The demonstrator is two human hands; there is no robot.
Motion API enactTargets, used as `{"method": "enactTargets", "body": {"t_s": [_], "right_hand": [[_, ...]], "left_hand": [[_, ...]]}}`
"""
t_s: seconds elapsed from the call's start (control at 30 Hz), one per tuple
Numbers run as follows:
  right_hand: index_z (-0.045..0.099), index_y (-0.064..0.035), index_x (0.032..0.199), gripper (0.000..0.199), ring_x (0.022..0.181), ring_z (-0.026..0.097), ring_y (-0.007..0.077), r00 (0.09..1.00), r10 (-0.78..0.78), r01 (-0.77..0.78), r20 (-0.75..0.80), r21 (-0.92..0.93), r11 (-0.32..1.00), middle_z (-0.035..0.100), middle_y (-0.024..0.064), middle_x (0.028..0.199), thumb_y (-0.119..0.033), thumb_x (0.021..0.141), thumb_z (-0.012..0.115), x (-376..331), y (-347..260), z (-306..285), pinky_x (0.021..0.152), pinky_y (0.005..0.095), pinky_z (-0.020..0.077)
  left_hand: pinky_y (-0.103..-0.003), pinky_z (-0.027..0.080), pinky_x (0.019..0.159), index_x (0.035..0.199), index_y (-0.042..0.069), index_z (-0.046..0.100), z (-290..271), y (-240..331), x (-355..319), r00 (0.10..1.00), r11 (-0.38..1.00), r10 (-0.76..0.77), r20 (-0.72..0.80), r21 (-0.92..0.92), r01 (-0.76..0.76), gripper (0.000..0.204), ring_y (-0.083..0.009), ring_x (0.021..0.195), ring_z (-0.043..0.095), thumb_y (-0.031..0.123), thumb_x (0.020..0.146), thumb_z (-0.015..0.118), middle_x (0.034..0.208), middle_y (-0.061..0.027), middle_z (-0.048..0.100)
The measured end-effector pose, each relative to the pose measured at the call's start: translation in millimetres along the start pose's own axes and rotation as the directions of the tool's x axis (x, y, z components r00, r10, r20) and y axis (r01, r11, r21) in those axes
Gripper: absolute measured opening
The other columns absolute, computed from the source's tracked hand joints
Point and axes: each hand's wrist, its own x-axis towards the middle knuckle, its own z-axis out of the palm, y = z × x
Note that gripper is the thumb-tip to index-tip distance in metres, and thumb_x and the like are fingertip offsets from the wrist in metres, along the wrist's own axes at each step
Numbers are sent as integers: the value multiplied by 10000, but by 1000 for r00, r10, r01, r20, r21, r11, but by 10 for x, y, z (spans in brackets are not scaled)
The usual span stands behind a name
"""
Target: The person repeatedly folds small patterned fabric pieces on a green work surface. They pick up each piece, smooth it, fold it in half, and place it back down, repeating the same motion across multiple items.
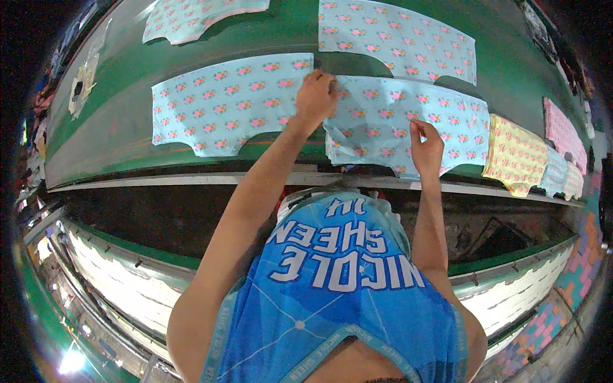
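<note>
A light blue fabric panel with small pink flowers [389, 118] lies on the green table [121, 121], its lower left corner rumpled and folded over. My left hand [316, 96] presses with closed fingers on the panel's upper left corner. My right hand [426, 148] pinches the cloth near its lower middle edge. A second matching blue panel [223, 105] lies flat just left of my left hand, almost touching the first one.
Two more blue flowered panels [396, 38] [191, 19] lie farther back. A yellow flowered piece [514, 156], pink [565, 134] and pale pieces sit at the right. The table's front edge rail [191, 180] runs below the panels. Coloured floor mats [575, 268] are lower right.
</note>
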Motion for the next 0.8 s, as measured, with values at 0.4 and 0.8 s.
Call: {"method": "enactTargets", "body": {"t_s": [0.4, 0.8], "right_hand": [[655, -197, 1432, 651, 1452, 450, 386, 948, -279, 315, 156, -321, 893, 513, 126, 1553, 97, 851, 657, 577, 491, -515, 1204, 499, 395], [694, 65, 1282, 403, 1334, 601, 309, 924, 17, 10, -381, 70, 998, 686, 185, 1327, -180, 967, 646, 459, 2554, -2177, 1117, 469, 495]], "left_hand": [[-479, 535, 987, 1201, 50, 643, -632, 1874, -831, 626, 776, 605, 492, -540, -325, 384, -392, 1185, 619, -30, 827, 616, 1198, -169, 621], [-407, 483, 872, 1086, 52, 721, -1813, 1953, -900, 678, 308, 667, 308, -943, 125, 312, -314, 1003, 605, -79, 825, 611, 1156, -158, 603]]}}
